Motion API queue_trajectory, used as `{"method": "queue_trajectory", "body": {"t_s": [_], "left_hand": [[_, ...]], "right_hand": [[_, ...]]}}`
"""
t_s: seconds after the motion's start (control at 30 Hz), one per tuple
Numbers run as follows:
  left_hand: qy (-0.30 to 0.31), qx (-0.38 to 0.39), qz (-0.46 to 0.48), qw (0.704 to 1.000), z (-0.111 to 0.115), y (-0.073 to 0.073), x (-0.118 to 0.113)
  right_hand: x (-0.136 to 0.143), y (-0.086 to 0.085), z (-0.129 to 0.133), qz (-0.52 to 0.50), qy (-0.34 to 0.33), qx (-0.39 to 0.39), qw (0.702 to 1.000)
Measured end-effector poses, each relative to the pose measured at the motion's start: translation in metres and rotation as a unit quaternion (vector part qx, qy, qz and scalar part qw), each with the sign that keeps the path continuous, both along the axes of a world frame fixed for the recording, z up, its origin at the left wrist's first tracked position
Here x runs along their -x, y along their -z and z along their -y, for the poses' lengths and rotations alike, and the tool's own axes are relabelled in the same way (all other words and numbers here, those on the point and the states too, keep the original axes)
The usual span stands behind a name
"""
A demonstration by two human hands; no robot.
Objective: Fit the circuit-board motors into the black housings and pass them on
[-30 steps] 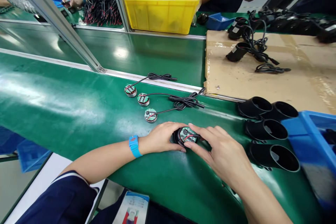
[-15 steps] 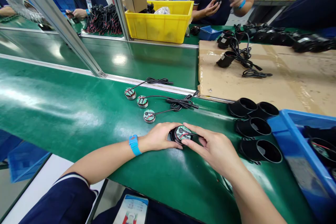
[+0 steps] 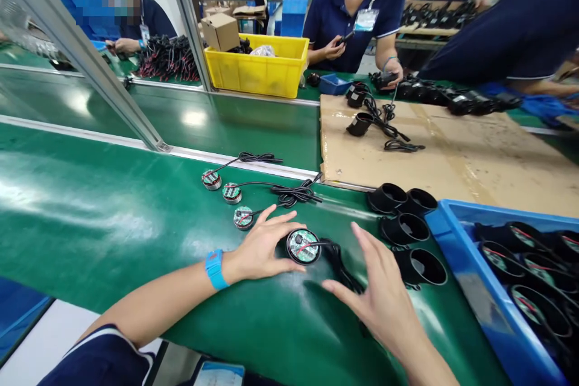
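Note:
My left hand (image 3: 259, 251) has its thumb and forefinger around a black round housing (image 3: 319, 253) on the green bench. Its other fingers are spread. A green circuit board (image 3: 304, 246) with a red wire sits in the housing. From it a black cable (image 3: 338, 265) runs to the right, towards my right hand (image 3: 380, 295), which is open beside it with thumb and fingers apart. Beyond my left hand lie three loose round board units, the nearest (image 3: 243, 218) close to its fingertips, with coiled black cables (image 3: 294, 194).
Several black housings (image 3: 404, 227) stand right of my right hand. A blue bin (image 3: 470, 289) holds housings with boards. Cardboard (image 3: 348, 160) with cabled housings lies beyond the rail. A metal post (image 3: 122, 93) rises at left; co-workers sit behind a yellow crate (image 3: 253, 75).
My right hand has let go of the board unit and moved right, opening. The board now sits deeper in the housing. The camera view has shifted; a co-worker's hand has lowered to the far bench.

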State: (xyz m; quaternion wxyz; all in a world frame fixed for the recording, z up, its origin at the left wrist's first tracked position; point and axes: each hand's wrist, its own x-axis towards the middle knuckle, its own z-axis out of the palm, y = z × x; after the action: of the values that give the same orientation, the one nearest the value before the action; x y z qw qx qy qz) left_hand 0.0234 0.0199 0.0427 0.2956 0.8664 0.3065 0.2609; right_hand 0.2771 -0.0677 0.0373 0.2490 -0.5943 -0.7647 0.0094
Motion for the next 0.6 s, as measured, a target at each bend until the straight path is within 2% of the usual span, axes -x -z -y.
{"method": "queue_trajectory", "body": {"t_s": [0.07, 0.13, 0.2, 0.27, 0.37, 0.5, 0.6], "left_hand": [[-0.02, -0.059, 0.046, 0.997, 0.005, -0.019, 0.0], [-0.02, -0.102, 0.07, 0.992, 0.009, -0.029, -0.002], [-0.008, -0.086, 0.054, 0.995, 0.009, -0.025, -0.006], [0.018, -0.023, 0.008, 1.0, 0.007, -0.012, -0.011], [0.048, 0.026, -0.031, 0.998, 0.004, 0.001, -0.017], [0.02, -0.028, 0.031, 0.999, 0.006, -0.01, -0.024], [0.049, 0.002, -0.003, 0.999, 0.006, -0.008, -0.028]], "right_hand": [[-0.009, 0.007, 0.014, -0.013, 0.003, 0.031, 0.999], [-0.013, 0.009, 0.03, -0.071, 0.011, 0.076, 0.995], [-0.01, 0.006, 0.044, -0.158, 0.077, 0.1, 0.979], [-0.003, -0.002, 0.055, -0.213, 0.136, 0.098, 0.963], [0.008, -0.013, 0.067, -0.224, 0.161, 0.093, 0.957], [0.009, -0.018, 0.077, -0.206, 0.201, 0.049, 0.956], [0.001, -0.016, 0.078, -0.2, 0.164, 0.056, 0.964]]}}
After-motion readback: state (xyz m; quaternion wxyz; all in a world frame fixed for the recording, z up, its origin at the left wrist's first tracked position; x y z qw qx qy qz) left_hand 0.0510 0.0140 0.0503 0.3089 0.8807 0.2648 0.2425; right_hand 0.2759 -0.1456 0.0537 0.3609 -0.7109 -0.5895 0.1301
